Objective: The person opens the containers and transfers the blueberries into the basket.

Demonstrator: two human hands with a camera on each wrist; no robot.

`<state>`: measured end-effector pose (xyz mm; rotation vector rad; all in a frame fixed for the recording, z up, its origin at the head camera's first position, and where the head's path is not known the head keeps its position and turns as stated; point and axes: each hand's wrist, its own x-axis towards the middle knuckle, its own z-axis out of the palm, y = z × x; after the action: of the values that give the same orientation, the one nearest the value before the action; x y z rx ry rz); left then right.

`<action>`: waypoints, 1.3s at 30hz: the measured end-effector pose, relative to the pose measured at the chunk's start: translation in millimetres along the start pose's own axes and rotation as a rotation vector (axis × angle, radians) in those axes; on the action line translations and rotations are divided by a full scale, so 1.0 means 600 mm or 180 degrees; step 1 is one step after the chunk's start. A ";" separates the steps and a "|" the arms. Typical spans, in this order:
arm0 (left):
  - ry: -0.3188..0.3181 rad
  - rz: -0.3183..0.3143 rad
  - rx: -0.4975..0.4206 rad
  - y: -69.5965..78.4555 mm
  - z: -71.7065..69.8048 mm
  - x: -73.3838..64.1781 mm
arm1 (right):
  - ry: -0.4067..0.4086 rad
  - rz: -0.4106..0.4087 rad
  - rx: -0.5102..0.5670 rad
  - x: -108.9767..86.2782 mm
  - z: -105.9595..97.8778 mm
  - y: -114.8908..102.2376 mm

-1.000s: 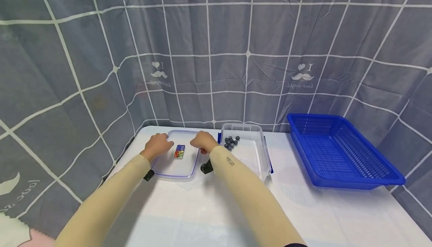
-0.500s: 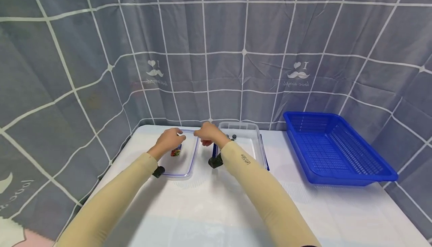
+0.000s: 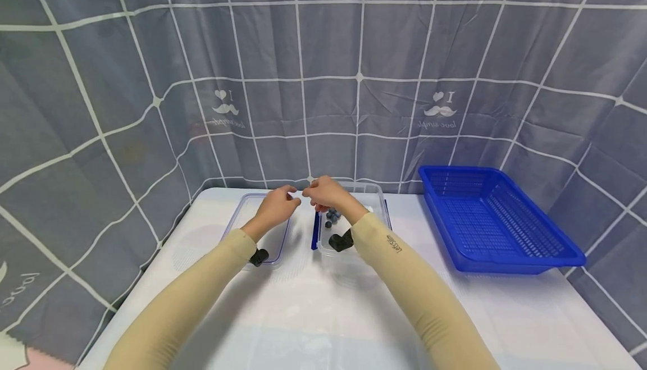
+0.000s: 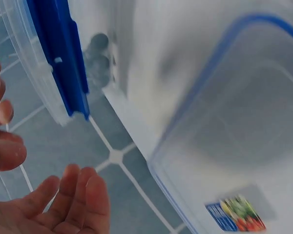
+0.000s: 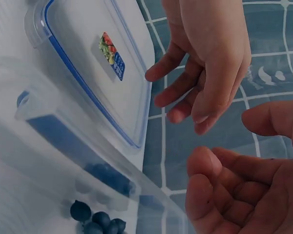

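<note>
My left hand point(image 3: 277, 206) hovers above the right part of the clear lid point(image 3: 242, 204) with a blue seal, fingers loosely bent and holding nothing. My right hand point(image 3: 327, 191) is over the left side of the clear plastic box point(image 3: 381, 204), its fingers loosely curled around nothing. The fingertips of both hands face each other with a gap between them. Inside the box lies a cluster of blueberries point(image 5: 100, 219), partly covered by the right hand in the head view. A blue clip flap point(image 4: 58, 53) hangs along the box's side. A colourful label point(image 5: 111, 56) is on the lid.
A large blue plastic basket point(image 3: 497, 218) stands at the right of the white-covered table point(image 3: 303, 314). A grey gridded curtain point(image 3: 333, 106) hangs right behind the table's back edge and along its sides.
Both hands have lifted off the lid and moved right, the right hand now over the box. The lid stays flat on the table. The head view has shifted slightly rightward.
</note>
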<state>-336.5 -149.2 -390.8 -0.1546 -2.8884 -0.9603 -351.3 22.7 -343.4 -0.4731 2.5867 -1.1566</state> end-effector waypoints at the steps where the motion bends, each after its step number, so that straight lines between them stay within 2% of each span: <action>1: 0.0025 0.0015 -0.0012 0.005 0.006 0.001 | 0.0020 0.0010 0.0045 -0.003 -0.004 0.002; 5: 0.0112 0.0100 -0.0060 0.023 0.029 0.008 | 0.0100 0.0050 0.0247 -0.015 -0.019 0.012; 12: 0.0194 0.0047 -0.0153 0.050 0.065 0.012 | 0.0201 0.0050 0.0429 -0.025 -0.039 0.034; 16: 0.0147 0.0066 -0.0223 0.056 0.086 0.016 | 0.0184 0.0112 0.0630 -0.029 -0.050 0.050; 22: -0.0005 0.0215 -0.0299 0.056 0.116 0.014 | 0.0143 0.0257 0.0881 -0.028 -0.065 0.082; 25: -0.0008 0.0205 -0.0318 0.057 0.124 0.008 | 0.0150 0.0275 0.0975 -0.026 -0.068 0.097; 31: 0.0021 0.0153 -0.0295 0.061 0.129 0.000 | 0.0219 0.0381 0.1397 -0.013 -0.071 0.125; 39: 0.0106 0.0090 -0.0207 0.063 0.133 -0.003 | 0.0349 0.0549 0.1856 0.013 -0.060 0.158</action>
<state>-334.4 -71.0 -432.4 -0.1822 -2.8186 -1.0422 -389.4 103.2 -392.4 -0.0566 2.1616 -1.8097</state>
